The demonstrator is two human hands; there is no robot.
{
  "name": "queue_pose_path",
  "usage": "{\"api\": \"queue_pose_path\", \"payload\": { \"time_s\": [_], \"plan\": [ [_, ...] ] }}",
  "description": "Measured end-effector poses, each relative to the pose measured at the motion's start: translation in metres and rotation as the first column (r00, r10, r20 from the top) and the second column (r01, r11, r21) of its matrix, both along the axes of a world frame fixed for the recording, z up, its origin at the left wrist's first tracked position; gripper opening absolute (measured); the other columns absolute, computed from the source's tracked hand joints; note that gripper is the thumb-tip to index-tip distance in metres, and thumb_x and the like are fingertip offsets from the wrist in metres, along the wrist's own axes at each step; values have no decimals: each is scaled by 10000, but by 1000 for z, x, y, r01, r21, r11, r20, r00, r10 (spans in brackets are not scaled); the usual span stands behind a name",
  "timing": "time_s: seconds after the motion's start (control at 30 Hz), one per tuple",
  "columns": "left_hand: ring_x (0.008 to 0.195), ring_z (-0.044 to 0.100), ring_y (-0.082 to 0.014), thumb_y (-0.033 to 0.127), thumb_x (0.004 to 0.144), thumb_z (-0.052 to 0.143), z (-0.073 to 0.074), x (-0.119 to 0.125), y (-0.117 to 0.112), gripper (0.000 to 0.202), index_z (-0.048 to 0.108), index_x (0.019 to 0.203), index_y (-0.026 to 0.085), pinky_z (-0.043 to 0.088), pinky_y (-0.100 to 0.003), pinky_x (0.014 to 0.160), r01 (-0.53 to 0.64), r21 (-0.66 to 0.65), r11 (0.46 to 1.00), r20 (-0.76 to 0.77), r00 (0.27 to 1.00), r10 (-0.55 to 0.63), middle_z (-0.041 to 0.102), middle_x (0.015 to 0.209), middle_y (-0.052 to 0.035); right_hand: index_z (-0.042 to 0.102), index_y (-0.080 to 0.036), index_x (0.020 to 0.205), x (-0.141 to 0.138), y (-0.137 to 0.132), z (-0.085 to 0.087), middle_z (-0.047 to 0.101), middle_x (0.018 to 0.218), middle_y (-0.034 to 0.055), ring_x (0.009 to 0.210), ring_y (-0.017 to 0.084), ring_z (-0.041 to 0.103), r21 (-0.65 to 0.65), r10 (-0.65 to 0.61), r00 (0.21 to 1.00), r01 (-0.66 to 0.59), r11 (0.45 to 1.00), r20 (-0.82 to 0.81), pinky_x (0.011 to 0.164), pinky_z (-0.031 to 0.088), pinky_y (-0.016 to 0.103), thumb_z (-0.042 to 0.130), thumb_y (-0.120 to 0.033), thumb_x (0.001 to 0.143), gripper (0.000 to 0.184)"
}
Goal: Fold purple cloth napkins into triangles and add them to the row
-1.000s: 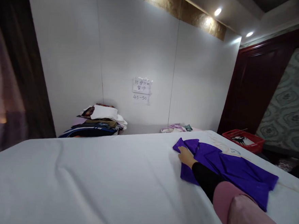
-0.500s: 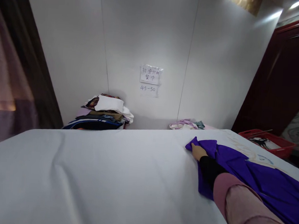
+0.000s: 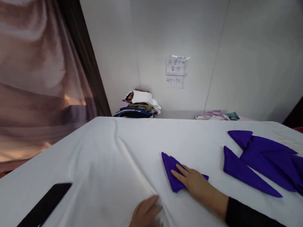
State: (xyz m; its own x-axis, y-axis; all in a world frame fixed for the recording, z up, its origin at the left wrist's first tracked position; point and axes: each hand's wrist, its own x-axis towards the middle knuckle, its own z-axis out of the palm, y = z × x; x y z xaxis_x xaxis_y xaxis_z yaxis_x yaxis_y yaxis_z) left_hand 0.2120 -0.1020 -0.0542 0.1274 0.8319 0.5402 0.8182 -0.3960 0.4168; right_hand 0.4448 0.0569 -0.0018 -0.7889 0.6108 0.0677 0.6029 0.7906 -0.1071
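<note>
Pinched in my right hand [image 3: 193,182] is a folded purple napkin [image 3: 172,172], lying pointed at its top left on the white-covered table [image 3: 105,179]. Fingers of that hand rest over the cloth; the thumb is hidden. My left hand [image 3: 145,217], smeared by motion, hovers low in the middle with nothing in it and its fingers loosely bent and apart. To the right, another folded purple napkin [image 3: 251,174] lies separate in front of several overlapping purple napkins [image 3: 272,160].
A black flat object [image 3: 45,206] lies at the table's lower left. Behind the far edge sit a clothes pile [image 3: 138,107] and lilac cloths [image 3: 213,115]. Handwritten paper [image 3: 176,66] is stuck on the wall. A pink curtain [image 3: 35,67] hangs at left.
The view has swung left. My right hand has left the purple pile's far end and brought one folded napkin toward the middle. My left hand and the black object have come into view.
</note>
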Motion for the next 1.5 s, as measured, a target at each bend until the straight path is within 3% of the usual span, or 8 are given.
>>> {"api": "queue_pose_path", "payload": {
  "time_s": [0.13,0.3,0.43,0.6,0.8,1.07,1.23,1.5],
  "plan": [
    [1149,526,-213,338,824,533,37,5,0,343,563,1156,258,445,-401,972,-70,-201,977,240,964,118,576,1243,-70,242,-329,1409,14,-70,-3,235,1476,87,1333,313,228,-92,137,990,-139,986,-29,1012,314,520,435,-68,799,690],
    [1020,593,-217,417,802,533,55,3,7,428,541,1177,211,474,-388,904,-85,-428,900,485,819,308,642,1098,-78,163,-321,1426,32,-102,24,98,1512,23,1373,241,77,-270,164,979,-192,943,-122,1095,131,518,407,3,700,832],
    [867,626,-195,453,769,556,62,0,29,497,522,1189,190,498,-343,799,-28,-539,842,514,781,356,640,1085,-90,147,-272,1437,42,-100,36,125,1511,23,1372,223,115,-370,29,975,-111,922,-220,1108,155,471,456,-129,760,758],
    [651,608,-151,409,725,591,71,4,62,397,611,1022,147,497,-286,619,-6,-601,800,521,756,397,677,921,-83,347,-212,1381,43,-87,19,406,1398,90,1267,261,375,-342,-241,914,124,931,-325,1041,316,461,413,-434,873,558],
    [543,534,-119,368,668,633,65,7,69,201,649,716,174,440,-253,548,69,-553,830,590,736,332,613,597,16,467,-201,1300,41,-86,2,522,1289,114,1167,268,477,-242,-130,935,50,969,-329,992,367,471,435,-437,877,485],
    [675,567,-126,383,667,655,75,14,64,247,628,791,171,467,-273,676,235,-425,874,754,626,198,633,700,5,373,-231,1361,43,-86,-8,473,1337,109,1222,274,423,-150,-77,903,15,989,-422,1002,368,484,456,-411,879,521],
    [610,555,-113,362,700,605,79,17,82,229,621,820,167,466,-250,582,224,-480,848,693,690,210,604,660,15,371,-235,1357,40,-87,-6,517,1290,105,1166,253,477,-187,-98,892,16,982,-441,964,412,446,446,-391,886,501],
    [614,568,-136,204,690,579,49,20,103,109,652,767,178,460,-278,613,45,-477,878,482,849,218,623,664,4,478,-216,1278,38,-84,-10,568,1216,116,1096,254,518,-147,-107,900,48,988,-423,925,431,455,463,-356,881,421]
  ]
}}
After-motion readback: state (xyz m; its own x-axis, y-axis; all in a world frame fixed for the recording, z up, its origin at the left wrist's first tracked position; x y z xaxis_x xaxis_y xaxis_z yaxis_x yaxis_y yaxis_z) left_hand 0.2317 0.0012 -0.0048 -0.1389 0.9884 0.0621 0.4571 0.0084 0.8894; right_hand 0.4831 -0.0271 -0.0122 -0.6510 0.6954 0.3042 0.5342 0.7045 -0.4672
